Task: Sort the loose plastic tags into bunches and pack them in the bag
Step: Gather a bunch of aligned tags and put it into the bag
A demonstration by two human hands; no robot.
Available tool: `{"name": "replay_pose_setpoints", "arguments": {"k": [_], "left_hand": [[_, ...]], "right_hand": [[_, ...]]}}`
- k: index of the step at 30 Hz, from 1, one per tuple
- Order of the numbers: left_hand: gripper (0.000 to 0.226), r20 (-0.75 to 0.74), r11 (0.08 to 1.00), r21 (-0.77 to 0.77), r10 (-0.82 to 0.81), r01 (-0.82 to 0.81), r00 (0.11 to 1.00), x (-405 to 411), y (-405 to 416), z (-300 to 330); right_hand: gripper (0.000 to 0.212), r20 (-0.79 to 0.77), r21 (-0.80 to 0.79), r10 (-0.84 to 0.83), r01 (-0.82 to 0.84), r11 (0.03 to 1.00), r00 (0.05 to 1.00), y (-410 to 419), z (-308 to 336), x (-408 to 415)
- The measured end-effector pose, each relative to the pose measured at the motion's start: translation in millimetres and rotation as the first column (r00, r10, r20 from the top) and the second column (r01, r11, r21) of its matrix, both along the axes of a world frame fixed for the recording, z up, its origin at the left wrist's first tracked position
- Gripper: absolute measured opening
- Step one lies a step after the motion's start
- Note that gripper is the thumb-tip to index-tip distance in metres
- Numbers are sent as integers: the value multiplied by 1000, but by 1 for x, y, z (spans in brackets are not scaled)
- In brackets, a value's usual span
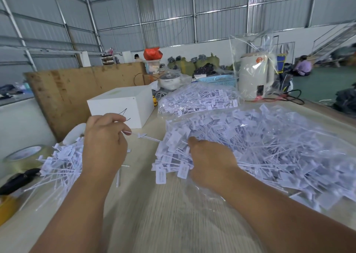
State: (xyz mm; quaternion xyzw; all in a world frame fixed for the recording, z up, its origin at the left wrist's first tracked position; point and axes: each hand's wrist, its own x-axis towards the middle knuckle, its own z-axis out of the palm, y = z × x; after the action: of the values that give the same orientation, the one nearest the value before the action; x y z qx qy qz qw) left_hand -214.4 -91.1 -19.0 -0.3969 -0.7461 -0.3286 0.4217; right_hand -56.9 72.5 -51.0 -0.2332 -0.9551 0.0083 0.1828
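Sorted thin white plastic tags on a pale woven-textured table (169, 220).

Pinched one slim, stiff tag strip (143, 136) between curled fingers of the left hand (104, 144), held level above the table, pointing toward the big heap. Dug the right hand (210, 162) into the loose tag heap (269, 146), fingers curled down among flat rectangular heads and needle-like tails; whether gripping any, could not tell. Lay spread on crinkled clear film (194, 191), that heap. Sat behind it, a glossy clear bag (198, 100) stuffed with tags. Rested under the left wrist, a smaller aligned tag bunch (59, 162). Stood nearby: a matte white box (123, 106), a clear tape roll (23, 156).
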Motion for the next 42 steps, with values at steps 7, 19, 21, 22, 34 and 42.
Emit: {"name": "replay_pose_setpoints", "arguments": {"k": [7,19,21,22,34,42], "left_hand": [[40,-91,991,123,-50,61,995,18,-2,11],[34,-118,1000,-20,9,-11,993,15,6,6],[38,-150,997,-69,-45,35,988,23,14,4],[40,-164,994,-90,-68,54,984,26,17,3],[49,10,919,-283,-285,276,958,62,39,-6],[60,344,792,-215,-487,572,803,75,39,-11]], "right_hand": [[47,29,47,38,-39,998,999,-2,-1,-2],[46,18,14,21,-21,1000,1000,-3,-2,-2],[46,15,19,24,-25,1000,1000,-3,-2,-2],[46,14,17,26,-26,1000,1000,-3,-2,-2],[39,-12,12,46,-46,999,999,-4,-2,-2],[35,-39,-7,36,-37,999,999,-2,-4,-3]]}}
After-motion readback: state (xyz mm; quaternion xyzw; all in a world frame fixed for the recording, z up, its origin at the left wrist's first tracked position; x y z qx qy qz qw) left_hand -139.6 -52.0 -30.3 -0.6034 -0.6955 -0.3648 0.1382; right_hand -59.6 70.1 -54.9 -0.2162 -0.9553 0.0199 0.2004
